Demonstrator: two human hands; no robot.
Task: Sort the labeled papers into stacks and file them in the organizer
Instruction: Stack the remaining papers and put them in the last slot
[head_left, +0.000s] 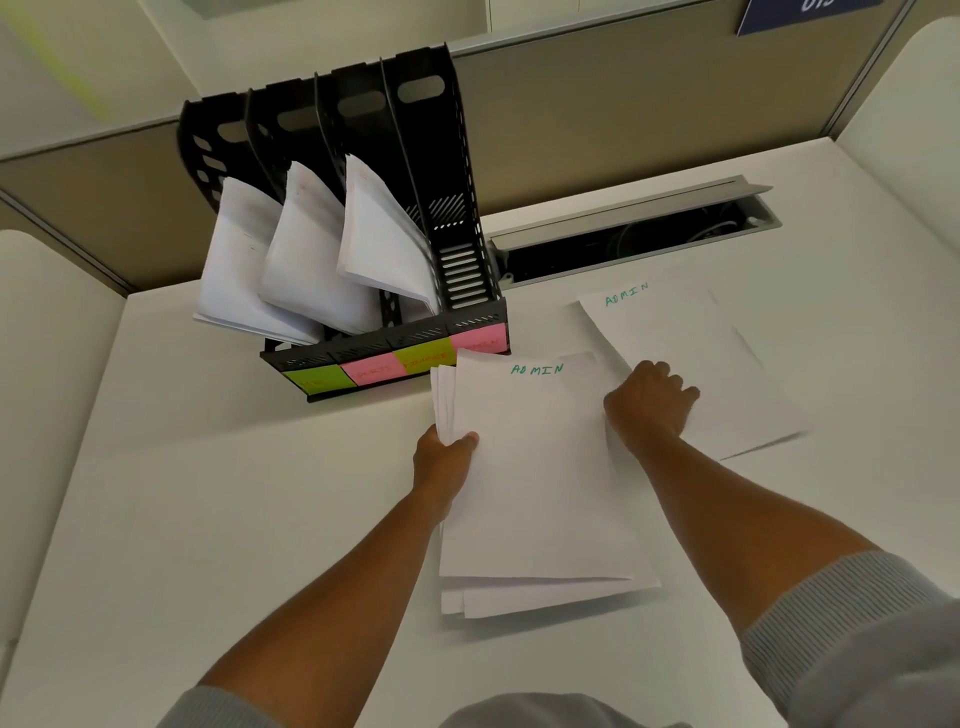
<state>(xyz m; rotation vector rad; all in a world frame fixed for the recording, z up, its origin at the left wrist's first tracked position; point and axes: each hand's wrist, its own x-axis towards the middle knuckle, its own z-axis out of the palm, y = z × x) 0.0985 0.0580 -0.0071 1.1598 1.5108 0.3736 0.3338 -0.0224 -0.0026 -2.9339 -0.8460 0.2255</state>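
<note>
A stack of white papers (530, 467) is held above the white surface (260, 493). The word ADMIN is written in green on the top sheet. The left edge of the stack is pinched by the left hand (441, 462), with the thumb on top and the other fingers hidden below. The right edge is touched by the right hand (649, 405); its fingers are curled down, and it cannot be told if the stack or the sheet beside it is gripped. A second ADMIN sheet (691, 358) is lying flat just to the right, partly under that hand.

A black organizer (462, 270) is standing just behind the stack. Three of its slots are filled with leaning papers (306, 260). The rightmost slot is seen with no papers. Green and pink sticky notes (395, 364) are stuck along its front.
</note>
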